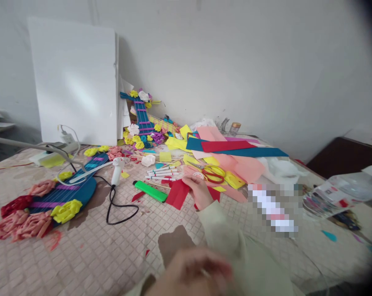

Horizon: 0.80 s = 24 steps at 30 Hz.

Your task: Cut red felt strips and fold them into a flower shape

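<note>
My right hand (198, 192) reaches over the middle of the table and pinches a piece of red paper (177, 195) between thumb and fingers. More red paper (216, 194) lies under and beside that hand. A green cutter (150, 191) is just left of the red paper. Scissors with red and yellow handles (214, 173) rest beyond the hand. Low and close to the camera, my left hand (198, 267) is smeared by motion, so its fingers and anything between them cannot be made out.
A blue paper guitar with paper flowers (81, 193) lies left, beside a white glue gun (117, 172) with a black cord. Long paper strips (235, 151), markers (163, 173) and a second flowered piece (142, 117) stand or lie behind. A plastic bottle (340, 191) is at right.
</note>
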Motion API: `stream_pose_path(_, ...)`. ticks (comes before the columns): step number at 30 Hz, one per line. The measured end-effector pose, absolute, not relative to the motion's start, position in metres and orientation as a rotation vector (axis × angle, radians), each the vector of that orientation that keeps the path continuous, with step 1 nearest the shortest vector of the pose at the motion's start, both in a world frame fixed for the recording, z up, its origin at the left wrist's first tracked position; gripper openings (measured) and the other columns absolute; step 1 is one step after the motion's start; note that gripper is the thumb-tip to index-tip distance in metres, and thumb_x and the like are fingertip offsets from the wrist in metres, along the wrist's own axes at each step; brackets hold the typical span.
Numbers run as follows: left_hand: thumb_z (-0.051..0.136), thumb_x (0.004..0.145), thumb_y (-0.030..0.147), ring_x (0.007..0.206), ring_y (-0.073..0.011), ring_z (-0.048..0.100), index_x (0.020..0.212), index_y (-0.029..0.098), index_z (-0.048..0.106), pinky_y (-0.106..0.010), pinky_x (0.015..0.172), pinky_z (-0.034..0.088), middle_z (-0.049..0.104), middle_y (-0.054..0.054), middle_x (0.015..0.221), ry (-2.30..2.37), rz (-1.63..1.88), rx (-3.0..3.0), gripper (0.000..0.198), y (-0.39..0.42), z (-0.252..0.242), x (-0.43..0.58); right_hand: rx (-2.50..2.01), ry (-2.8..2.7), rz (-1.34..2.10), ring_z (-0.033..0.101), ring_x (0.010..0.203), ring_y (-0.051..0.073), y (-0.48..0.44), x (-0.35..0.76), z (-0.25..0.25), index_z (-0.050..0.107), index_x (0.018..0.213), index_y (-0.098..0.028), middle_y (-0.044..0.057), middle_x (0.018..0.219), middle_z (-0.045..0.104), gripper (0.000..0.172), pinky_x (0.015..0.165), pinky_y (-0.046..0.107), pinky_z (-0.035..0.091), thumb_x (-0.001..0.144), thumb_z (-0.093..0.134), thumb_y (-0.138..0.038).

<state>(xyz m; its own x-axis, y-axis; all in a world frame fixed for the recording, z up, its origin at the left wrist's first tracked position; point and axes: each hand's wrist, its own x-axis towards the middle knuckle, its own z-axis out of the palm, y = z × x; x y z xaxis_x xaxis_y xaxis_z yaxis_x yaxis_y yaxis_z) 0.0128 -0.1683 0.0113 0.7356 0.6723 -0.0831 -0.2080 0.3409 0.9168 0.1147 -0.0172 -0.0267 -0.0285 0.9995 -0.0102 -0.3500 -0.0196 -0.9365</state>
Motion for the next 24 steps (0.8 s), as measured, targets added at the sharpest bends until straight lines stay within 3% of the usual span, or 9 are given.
stream_pose_path(4,0.06,0.067,0.024,0.071,-0.0123,0.057,0.082,0.018,0.056,-0.021,0.058,0.043,0.058,-0.004,0.085,0.869,0.875,0.542,0.016,-0.124,0.01,0.013,-0.847,-0.797,1.38,0.053,0.063,0.012,-0.017,0.115,-0.022,0.059,0.065,-0.018,-0.001,0.064,0.059,0.014,0.059,0.024,0.041,0.058,0.064,-0.029)
stream_pose_path(9,0.067,0.059,0.027,0.067,-0.0113,0.057,0.08,0.019,0.054,-0.02,0.053,0.041,0.058,-0.002,0.085,1.007,1.081,0.427,0.026,-0.087,0.001,0.015,-0.769,-0.661,1.403,0.054,0.062,0.012,-0.018,0.115,-0.018,0.057,0.064,-0.017,0.0,0.065,0.059,0.017,0.06,0.025,0.042,0.054,0.066,-0.028)
stream_pose_path(15,0.064,0.058,0.023,0.048,-0.0059,0.046,0.065,0.016,0.049,-0.018,0.048,0.036,0.049,0.006,0.056,1.009,1.28,0.558,0.018,-0.066,-0.009,0.008,-0.782,-0.766,1.436,0.054,0.065,0.014,-0.022,0.114,-0.016,0.059,0.069,-0.017,0.001,0.069,0.06,0.017,0.062,0.027,0.043,0.06,0.063,-0.031)
stream_pose_path(19,0.057,0.059,0.019,0.039,-0.007,0.04,0.053,0.016,0.043,-0.02,0.041,0.03,0.041,0.007,0.042,0.979,1.078,0.838,0.016,-0.055,-0.011,-0.01,-0.817,-1.198,1.335,0.053,0.082,0.015,-0.028,0.119,-0.009,0.061,0.083,-0.018,0.002,0.083,0.06,0.023,0.075,0.026,0.04,0.071,0.053,-0.036)
stream_pose_path(24,0.05,0.058,0.01,0.039,-0.0078,0.038,0.052,0.014,0.05,-0.02,0.042,0.029,0.043,0.006,0.039,1.058,0.798,1.352,0.007,-0.049,-0.005,-0.028,-0.928,-1.56,1.4,0.051,0.062,0.011,-0.032,0.122,-0.007,0.06,0.072,-0.016,0.0,0.067,0.058,0.016,0.059,0.023,0.039,0.062,0.063,-0.028)
